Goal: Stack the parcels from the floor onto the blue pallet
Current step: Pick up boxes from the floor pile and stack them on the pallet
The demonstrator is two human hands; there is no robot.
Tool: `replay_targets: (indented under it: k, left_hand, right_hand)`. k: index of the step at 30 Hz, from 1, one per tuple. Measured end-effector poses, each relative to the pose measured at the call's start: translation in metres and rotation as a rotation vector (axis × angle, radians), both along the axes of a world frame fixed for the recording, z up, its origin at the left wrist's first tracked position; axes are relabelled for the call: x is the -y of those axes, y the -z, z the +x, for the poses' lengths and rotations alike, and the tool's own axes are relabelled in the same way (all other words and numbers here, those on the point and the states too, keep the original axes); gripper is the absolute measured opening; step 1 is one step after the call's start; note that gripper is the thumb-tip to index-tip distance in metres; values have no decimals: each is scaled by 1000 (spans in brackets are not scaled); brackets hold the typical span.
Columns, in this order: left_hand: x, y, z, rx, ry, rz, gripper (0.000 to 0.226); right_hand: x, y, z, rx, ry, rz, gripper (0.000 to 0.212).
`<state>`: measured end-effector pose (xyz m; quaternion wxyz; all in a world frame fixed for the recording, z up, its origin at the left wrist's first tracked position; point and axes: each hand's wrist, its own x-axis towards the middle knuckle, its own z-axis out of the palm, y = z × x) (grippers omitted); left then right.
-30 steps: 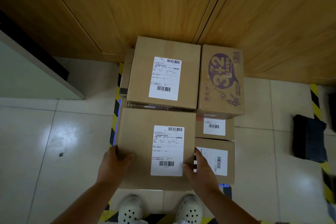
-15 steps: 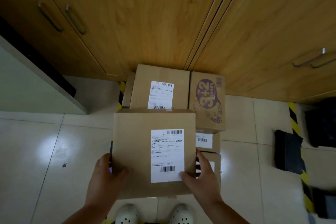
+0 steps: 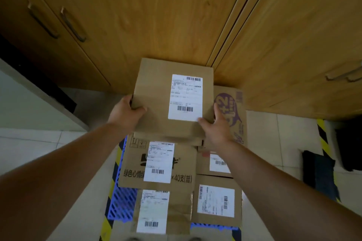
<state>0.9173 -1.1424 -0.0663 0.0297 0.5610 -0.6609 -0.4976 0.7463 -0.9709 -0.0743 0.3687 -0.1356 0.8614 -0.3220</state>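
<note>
Tall wooden cabinet doors (image 3: 176, 15) are filling the background, with pale floor tiles (image 3: 274, 143) running beneath them. The blue slatted plastic pallet (image 3: 121, 207) is lying at the cabinet's foot, showing only at its left edge and near corner beneath the load. Brown cardboard parcels are sitting on it: a printed one with a white label (image 3: 158, 164) in the middle, and a purple-printed carton (image 3: 233, 115) standing at the back right. The plain brown cardboard parcel with a white shipping label (image 3: 174, 98) is being carried over the back of the stack, seemingly not yet set down. The left hand (image 3: 125, 113) is gripping its left edge; the right hand (image 3: 215, 125) is clasping its right near corner. Judged step: placing on the upper layer. Next move is likely calling for lowering it squarely, flush against the purple carton, before letting go.
</note>
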Motion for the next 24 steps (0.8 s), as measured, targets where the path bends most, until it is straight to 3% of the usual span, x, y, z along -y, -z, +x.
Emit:
replay_targets:
  k: [7, 17, 24]
  left_hand:
    - [3, 21, 3, 41, 49, -3, 47]
    - [-8, 29, 13, -46, 25, 1, 48]
    - [-4, 37, 21, -30, -79, 165, 58]
  right_hand:
    - [-7, 19, -7, 58, -44, -8, 74]
    - [-20, 25, -8, 117, 42, -107, 70]
    - [-23, 28, -16, 144, 8, -74, 53]
